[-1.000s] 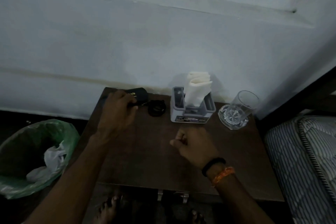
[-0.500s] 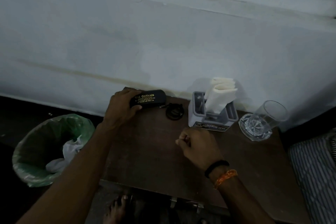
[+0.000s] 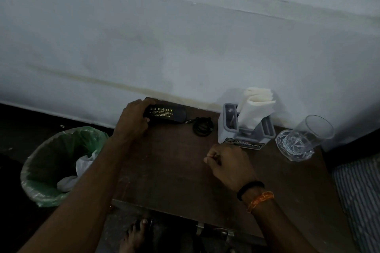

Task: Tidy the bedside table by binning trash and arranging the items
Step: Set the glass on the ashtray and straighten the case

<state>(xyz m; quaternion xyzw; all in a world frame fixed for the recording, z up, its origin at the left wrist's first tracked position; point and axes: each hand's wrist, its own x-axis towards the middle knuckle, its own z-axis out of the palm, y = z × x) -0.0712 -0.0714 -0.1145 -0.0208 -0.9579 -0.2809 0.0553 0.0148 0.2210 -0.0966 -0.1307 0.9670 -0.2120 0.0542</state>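
Brown wood surface (image 3: 164, 170) is looking nearly tidy as I am watching: white trash is lying in the green-lined bin (image 3: 61, 162), items are lining the wall edge. My left hand (image 3: 133, 119) is gripping the black glasses case (image 3: 164, 114), long axis lying left-right along the wall. My right hand (image 3: 228, 164) is hovering, fisted, holding nothing visible.

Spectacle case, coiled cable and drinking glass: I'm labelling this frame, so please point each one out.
spectacle case (image 3: 167, 116), head view, on its black lid below the gold lettering.
coiled cable (image 3: 202, 129), head view, on the black coil's loops.
drinking glass (image 3: 304, 139), head view, on its clear side wall.
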